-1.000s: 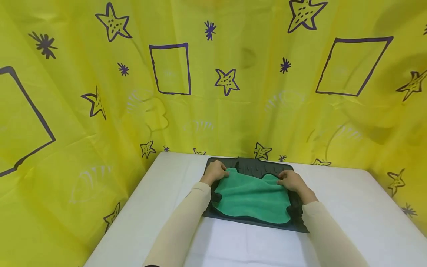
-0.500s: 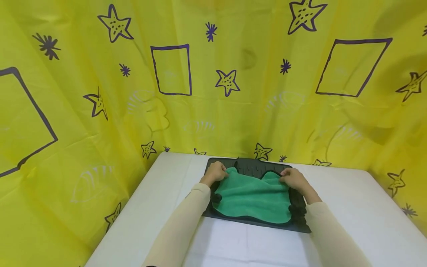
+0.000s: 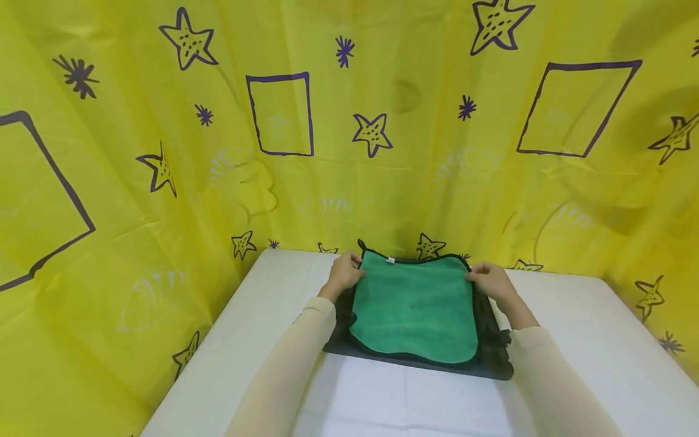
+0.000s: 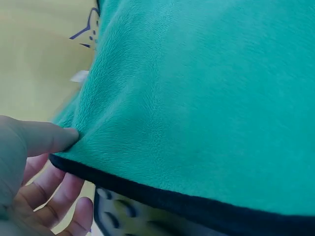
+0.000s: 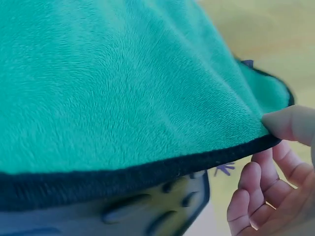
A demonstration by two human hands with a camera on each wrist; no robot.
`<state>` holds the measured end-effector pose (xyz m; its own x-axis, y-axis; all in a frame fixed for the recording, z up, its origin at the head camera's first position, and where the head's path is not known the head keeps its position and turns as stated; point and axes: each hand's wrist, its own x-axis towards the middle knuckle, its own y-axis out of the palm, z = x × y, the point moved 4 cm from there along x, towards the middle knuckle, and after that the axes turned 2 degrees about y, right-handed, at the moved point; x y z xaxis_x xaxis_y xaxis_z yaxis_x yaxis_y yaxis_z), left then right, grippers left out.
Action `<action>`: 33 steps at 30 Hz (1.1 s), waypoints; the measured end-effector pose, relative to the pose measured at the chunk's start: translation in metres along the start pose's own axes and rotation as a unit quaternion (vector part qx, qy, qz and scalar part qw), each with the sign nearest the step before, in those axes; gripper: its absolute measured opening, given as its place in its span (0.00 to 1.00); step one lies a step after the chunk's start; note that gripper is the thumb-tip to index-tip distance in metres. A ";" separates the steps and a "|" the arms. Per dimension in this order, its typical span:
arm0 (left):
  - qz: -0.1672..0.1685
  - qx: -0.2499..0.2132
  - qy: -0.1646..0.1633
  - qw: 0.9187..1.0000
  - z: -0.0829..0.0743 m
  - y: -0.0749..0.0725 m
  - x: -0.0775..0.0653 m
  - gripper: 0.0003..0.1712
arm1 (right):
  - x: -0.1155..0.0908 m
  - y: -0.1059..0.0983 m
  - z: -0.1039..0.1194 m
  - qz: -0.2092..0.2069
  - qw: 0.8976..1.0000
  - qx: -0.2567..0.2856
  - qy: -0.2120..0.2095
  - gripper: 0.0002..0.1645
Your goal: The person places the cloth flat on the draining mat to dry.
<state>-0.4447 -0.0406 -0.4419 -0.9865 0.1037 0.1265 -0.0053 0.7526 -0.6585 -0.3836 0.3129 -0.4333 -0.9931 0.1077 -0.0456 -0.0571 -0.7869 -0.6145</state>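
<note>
A green plush towel (image 3: pixel 415 306) with black edging is held spread out over a dark ridged mat (image 3: pixel 494 367). Its far edge is raised, showing a small white tag (image 3: pixel 390 260) and a black hanging loop (image 3: pixel 361 244) at the far left corner. My left hand (image 3: pixel 345 271) pinches the towel's left edge near that corner; in the left wrist view the thumb lies on top, fingers below. On the other side my right hand (image 3: pixel 494 283) pinches the right edge, thumb above and fingers beneath in the right wrist view. Towel and hands cover most of the mat.
The mat lies on a white table (image 3: pixel 251 328) that extends to both sides. A yellow curtain (image 3: pixel 327 182) printed with stars and squares hangs close behind the table's far edge and along the left and right.
Both hands have raised the towel's far edge up and away, bringing the tag and loop into view. The hands have moved slightly apart and the towel is flatter.
</note>
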 end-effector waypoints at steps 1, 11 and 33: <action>0.006 0.004 -0.005 1.000 0.002 0.002 -0.001 0.17 | 0.001 0.002 -0.003 0.003 1.000 0.001 0.003 0.18; 0.015 0.012 -0.047 0.999 0.018 0.012 0.002 0.23 | 0.010 0.017 -0.018 0.017 1.000 -0.006 0.020 0.27; -0.056 -0.070 -0.003 0.996 -0.003 -0.001 0.008 0.06 | 0.015 0.004 0.013 -0.069 0.998 -0.004 0.006 0.22</action>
<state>-0.4522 -0.0388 -0.4383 -0.9820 0.0111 0.1884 -0.0925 0.8421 -0.5313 -0.3996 0.3034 -0.4260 -0.9747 0.2212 0.0311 -0.1922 -0.7593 -0.6218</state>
